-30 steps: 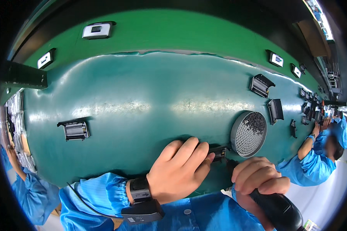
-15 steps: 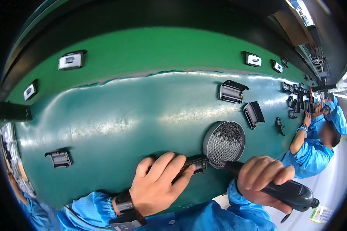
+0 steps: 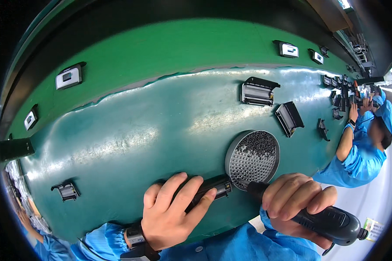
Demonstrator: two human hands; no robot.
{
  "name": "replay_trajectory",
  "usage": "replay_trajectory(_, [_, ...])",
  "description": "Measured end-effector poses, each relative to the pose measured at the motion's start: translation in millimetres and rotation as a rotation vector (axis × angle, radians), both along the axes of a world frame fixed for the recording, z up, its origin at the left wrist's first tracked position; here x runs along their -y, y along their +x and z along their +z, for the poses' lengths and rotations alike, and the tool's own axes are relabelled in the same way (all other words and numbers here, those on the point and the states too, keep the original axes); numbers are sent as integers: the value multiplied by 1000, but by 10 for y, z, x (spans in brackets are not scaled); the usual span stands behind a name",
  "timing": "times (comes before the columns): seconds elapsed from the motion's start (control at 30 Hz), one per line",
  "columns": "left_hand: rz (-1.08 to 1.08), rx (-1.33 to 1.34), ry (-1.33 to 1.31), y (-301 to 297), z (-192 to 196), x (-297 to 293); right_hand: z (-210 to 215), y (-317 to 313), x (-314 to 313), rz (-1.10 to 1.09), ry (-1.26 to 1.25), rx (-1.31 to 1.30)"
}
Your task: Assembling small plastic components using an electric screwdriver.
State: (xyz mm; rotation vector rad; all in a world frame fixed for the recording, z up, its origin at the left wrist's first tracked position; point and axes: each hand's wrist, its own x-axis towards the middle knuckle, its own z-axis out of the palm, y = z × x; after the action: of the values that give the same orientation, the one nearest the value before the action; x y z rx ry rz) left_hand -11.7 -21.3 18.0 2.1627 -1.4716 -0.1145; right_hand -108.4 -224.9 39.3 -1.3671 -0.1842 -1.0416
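Observation:
My left hand [image 3: 172, 209] presses down on a black plastic part [image 3: 211, 188] lying on the green conveyor belt [image 3: 152, 130] near its front edge. My right hand [image 3: 298, 202] grips a dark electric screwdriver [image 3: 322, 217], with its tip pointing left toward the right end of that part. Just behind the tool stands a round grey dish [image 3: 252, 158] holding several small dark screws.
Two more black plastic parts [image 3: 258, 91] [image 3: 288, 118] lie further back on the belt, another [image 3: 66, 190] at the left. White-faced boxes [image 3: 69, 77] sit on the green ledge behind. A co-worker in blue [image 3: 361, 148] reaches over the belt at the right.
The view has swung left and down, so hands, dish and parts appear shifted right. My hands keep their hold on the part and the screwdriver.

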Motion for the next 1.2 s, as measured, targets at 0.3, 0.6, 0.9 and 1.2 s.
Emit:
replay_trajectory(0.3, [0,5,-17,-11,4,-11,45,-5,-51,-34,70,17])
replay_trajectory(0.6, [16,-3,-65,-15,-28,9,155,-106,-101,-52,5,-21])
replay_trajectory(0.9, [26,14,-63,-10,-43,-20,51,80,-279,-55,-180,74])
replay_trajectory(1.2, [23,-4,-52,10,-41,-29,11,166,-279,-62,-219,25])
